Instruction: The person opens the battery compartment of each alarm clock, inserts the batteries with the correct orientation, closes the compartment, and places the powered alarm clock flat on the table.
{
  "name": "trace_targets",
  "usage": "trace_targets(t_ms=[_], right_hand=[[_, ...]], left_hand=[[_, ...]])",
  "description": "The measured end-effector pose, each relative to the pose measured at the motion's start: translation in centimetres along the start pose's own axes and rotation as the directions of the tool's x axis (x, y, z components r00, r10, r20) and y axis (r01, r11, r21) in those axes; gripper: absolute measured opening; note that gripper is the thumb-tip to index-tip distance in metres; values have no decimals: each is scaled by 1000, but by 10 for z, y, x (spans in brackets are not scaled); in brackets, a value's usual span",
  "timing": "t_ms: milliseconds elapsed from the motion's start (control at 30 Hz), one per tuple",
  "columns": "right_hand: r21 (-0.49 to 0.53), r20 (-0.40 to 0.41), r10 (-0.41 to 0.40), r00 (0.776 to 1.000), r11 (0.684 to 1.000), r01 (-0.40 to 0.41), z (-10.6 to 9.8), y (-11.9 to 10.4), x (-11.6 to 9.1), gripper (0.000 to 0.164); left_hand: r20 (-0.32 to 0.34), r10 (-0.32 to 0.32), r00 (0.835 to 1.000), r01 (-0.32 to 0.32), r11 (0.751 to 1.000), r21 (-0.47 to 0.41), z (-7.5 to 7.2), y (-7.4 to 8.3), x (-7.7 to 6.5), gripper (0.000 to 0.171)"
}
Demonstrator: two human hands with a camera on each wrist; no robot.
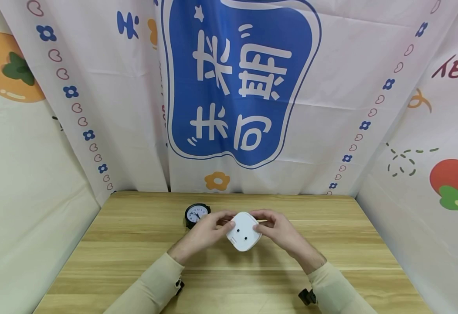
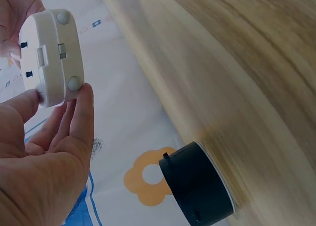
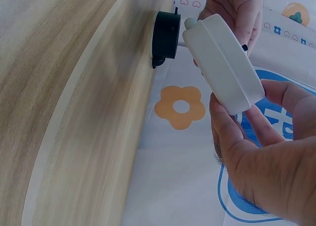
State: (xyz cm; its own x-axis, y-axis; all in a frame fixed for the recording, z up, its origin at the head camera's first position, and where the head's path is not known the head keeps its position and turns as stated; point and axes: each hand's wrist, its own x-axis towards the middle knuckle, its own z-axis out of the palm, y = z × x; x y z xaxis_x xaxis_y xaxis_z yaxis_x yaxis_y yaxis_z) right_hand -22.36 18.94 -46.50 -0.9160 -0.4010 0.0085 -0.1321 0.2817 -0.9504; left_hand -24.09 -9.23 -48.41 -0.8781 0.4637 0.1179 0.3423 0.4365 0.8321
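Observation:
A small white alarm clock (image 1: 242, 240) with a rounded-square case is held up over the table, its back turned to the head camera. Two black knobs and some small print show on that back. My left hand (image 1: 205, 230) grips one side, thumb on the back; my right hand (image 1: 283, 232) holds the opposite side the same way. Round feet and a latch on its underside (image 2: 73, 53) appear in the left wrist view. The dial is hidden. Just beyond my left hand, a round black alarm clock (image 1: 195, 213) stands on the table, partly covered by that hand.
The wooden table (image 1: 134, 270) ends at a hanging white printed cloth (image 1: 330, 144) with a blue sign pattern. More printed cloth (image 1: 25, 183) hangs along both sides. Dark straps or mounts (image 1: 307, 296) sit by the sleeves.

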Motion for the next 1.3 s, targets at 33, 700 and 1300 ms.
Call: trace_targets(t_ms=[33,700,1300], right_hand=[[-2,1,-1,1000,1000,1,0,0,0,48],[169,-150,86,985,984,-61,3,-1,1,52],[132,-107,76,991,989,-61,-1,2,-1,48]], left_hand=[[1,1,1000,-1,1000,7,0,0,0,40],[-112,-132,985,94,952,-292,7,7,-1,48],[0,-129,992,124,956,-266,4,5,-4,51]])
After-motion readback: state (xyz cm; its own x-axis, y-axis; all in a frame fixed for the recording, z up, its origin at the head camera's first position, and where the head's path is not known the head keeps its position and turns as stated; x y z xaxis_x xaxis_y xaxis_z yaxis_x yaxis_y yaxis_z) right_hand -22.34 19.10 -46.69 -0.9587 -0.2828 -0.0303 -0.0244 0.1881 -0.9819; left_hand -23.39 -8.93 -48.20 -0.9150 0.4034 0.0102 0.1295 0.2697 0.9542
